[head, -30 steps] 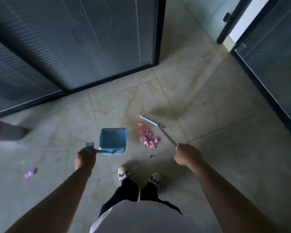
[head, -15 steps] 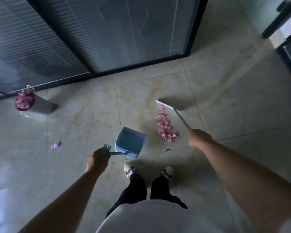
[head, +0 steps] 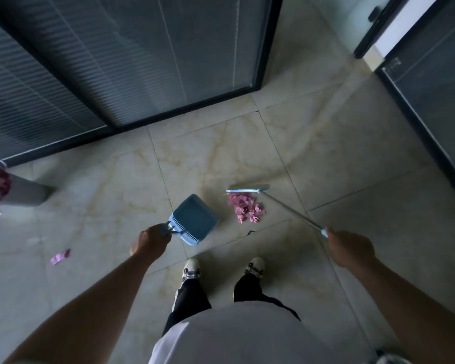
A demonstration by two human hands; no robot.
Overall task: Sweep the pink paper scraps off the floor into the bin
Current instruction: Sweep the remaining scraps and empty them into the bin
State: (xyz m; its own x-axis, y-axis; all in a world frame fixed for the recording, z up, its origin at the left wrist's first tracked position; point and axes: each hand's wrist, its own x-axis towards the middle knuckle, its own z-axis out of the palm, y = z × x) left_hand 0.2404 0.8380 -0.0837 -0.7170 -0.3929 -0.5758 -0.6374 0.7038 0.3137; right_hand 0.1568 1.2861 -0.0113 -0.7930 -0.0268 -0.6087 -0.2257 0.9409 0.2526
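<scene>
On the floor (head: 352, 158), broom (head: 247, 188) sits behind scrap pile (head: 246, 210), both hands clenched on handles w/ dustpan (head: 195, 219) alongside; next, prob. sweep pile in.

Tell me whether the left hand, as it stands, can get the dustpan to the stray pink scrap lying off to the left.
Probably yes: the left hand grips the dustpan, and only bare floor lies between it and the stray scrap, though a step or bend looks needed.

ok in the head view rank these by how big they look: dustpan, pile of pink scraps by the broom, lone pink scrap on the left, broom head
Largest to smallest as they appear:
1. blue dustpan
2. pile of pink scraps and broom head: too close to rank, the head longer but much thinner
3. lone pink scrap
</scene>
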